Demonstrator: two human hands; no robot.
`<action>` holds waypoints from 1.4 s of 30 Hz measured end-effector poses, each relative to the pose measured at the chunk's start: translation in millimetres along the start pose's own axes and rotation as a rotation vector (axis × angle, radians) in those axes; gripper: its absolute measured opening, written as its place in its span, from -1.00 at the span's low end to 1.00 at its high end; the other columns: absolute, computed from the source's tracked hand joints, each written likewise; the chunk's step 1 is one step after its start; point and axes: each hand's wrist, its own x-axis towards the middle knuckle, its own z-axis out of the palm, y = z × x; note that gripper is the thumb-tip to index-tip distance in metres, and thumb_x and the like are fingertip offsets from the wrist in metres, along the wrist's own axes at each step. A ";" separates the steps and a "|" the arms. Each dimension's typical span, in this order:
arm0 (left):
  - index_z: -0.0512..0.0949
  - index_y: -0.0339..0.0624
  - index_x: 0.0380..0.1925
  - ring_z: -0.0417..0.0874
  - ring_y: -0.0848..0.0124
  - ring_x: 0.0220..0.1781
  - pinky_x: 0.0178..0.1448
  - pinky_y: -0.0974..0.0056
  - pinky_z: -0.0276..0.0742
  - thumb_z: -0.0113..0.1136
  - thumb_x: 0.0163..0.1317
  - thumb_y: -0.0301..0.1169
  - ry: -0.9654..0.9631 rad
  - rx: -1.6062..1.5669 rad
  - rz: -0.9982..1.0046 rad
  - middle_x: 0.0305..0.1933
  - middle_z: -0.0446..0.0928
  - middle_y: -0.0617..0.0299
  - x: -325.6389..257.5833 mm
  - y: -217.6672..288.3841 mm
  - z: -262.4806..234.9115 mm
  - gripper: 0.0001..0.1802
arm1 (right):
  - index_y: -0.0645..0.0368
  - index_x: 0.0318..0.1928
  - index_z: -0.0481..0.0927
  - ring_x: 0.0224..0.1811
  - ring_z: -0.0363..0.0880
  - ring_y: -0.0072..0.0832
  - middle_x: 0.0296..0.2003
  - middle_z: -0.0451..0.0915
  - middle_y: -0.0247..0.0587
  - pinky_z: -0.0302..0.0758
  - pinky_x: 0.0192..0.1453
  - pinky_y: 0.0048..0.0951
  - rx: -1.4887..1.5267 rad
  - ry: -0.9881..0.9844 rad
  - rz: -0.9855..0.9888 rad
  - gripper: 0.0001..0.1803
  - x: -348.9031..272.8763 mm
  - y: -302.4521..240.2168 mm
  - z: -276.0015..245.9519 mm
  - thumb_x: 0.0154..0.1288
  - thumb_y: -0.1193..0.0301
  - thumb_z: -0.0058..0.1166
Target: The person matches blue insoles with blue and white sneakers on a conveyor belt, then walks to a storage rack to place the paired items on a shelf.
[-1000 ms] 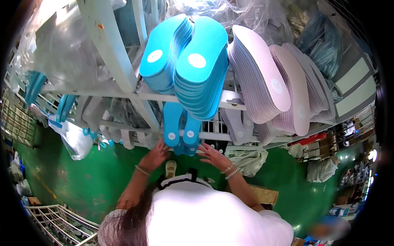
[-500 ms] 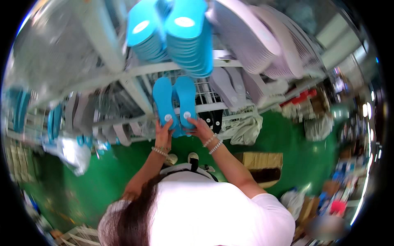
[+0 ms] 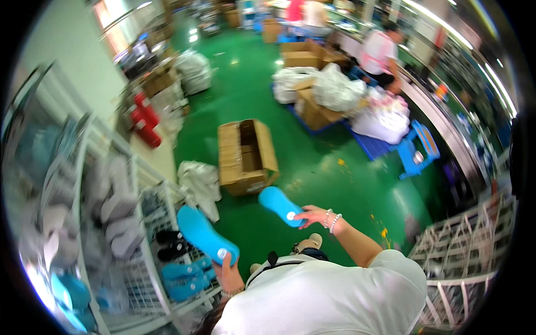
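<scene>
My left hand [image 3: 228,274] grips the end of a blue shoe insole [image 3: 204,231], its thumb beside a round white sticker. That insole slants up and to the left, in front of the rack's edge. Farther right, my right hand [image 3: 314,216] pinches another blue insole [image 3: 274,202] by its stickered end, out over the green floor. Whether either is one insole or a thin stack, I cannot tell. More blue insoles [image 3: 187,286] lie on the wire rack [image 3: 146,279] at the left, beside black ones [image 3: 170,245].
An open cardboard box [image 3: 235,159] stands ahead on the green floor, near a white sack [image 3: 200,187]. Red fire extinguishers [image 3: 146,120] are by the left wall. At the right are a blue stool [image 3: 416,151], bagged goods [image 3: 338,92], a seated person [image 3: 381,53] and a white rack [image 3: 463,268].
The view has swung right, so the rack that was ahead now lies at the left. Both hands have come away from it with blue insoles and moved apart.
</scene>
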 end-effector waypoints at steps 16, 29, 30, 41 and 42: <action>0.28 -0.21 -0.12 0.40 0.27 -0.18 -0.17 0.19 0.44 0.20 -0.05 -0.24 -0.829 0.333 -1.211 -0.14 0.34 0.13 -113.1 -309.1 394.8 -0.49 | 0.17 -0.17 0.40 -0.39 0.53 -0.37 -0.30 0.52 -0.11 0.50 -0.34 -0.43 1.419 1.194 -0.193 -0.47 -281.8 272.3 -176.1 -0.04 0.03 0.07; 0.30 -0.14 -0.15 0.37 0.23 -0.19 -0.15 0.12 0.40 0.18 -0.04 -0.26 -0.763 0.687 -1.263 -0.19 0.34 0.13 -162.6 -542.2 596.4 -0.55 | 0.02 -0.11 0.28 -0.33 0.45 -0.20 -0.28 0.41 -0.07 0.39 -0.20 -0.18 2.437 1.306 0.335 -0.36 -200.9 469.4 -169.4 -0.23 0.06 0.20; 0.28 -0.13 -0.11 0.34 0.23 -0.13 -0.09 0.10 0.36 0.18 -0.03 -0.26 -0.833 0.700 -1.289 -0.13 0.31 0.13 -187.1 -560.9 617.5 -0.52 | 0.02 -0.12 0.29 -0.34 0.45 -0.21 -0.29 0.42 -0.08 0.39 -0.21 -0.19 2.423 1.291 0.351 -0.38 -210.7 465.9 -180.7 -0.22 0.06 0.19; 0.28 -0.14 -0.11 0.39 0.26 -0.09 -0.14 0.14 0.44 0.21 -0.06 -0.28 -1.268 0.724 -1.613 -0.12 0.35 0.15 -454.0 -716.5 777.8 -0.50 | 0.09 -0.28 0.40 -0.49 0.47 -0.29 -0.42 0.48 -0.11 0.40 -0.41 -0.20 2.023 1.069 0.458 -0.58 -329.4 509.5 -427.8 -0.14 0.14 0.13; 0.28 -0.14 -0.12 0.39 0.26 -0.09 -0.12 0.12 0.43 0.22 -0.06 -0.28 -1.292 0.718 -1.633 -0.13 0.36 0.16 -469.1 -730.4 781.0 -0.50 | 0.10 -0.29 0.41 -0.51 0.47 -0.30 -0.44 0.49 -0.11 0.40 -0.43 -0.20 1.961 1.046 0.479 -0.60 -344.7 517.2 -460.7 -0.13 0.14 0.12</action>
